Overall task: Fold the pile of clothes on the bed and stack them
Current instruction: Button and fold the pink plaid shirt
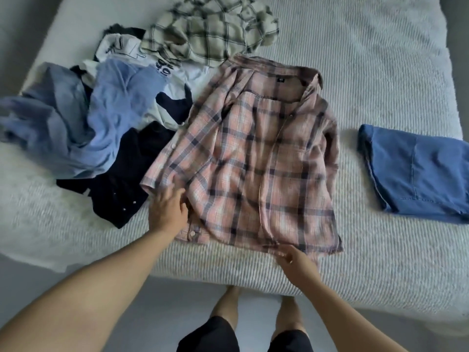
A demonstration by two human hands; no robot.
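Pink plaid shirt (253, 158) lies flat — left hand (168, 208) spread on it, right hand (291, 257) pinching its hem.

- I stand in a bedroom at home, at the near edge of a bed (380, 80) with a ribbed white cover.
- Loose household clothes (106, 118) lie piled far left; a folded blue garment (416, 171) lies right.
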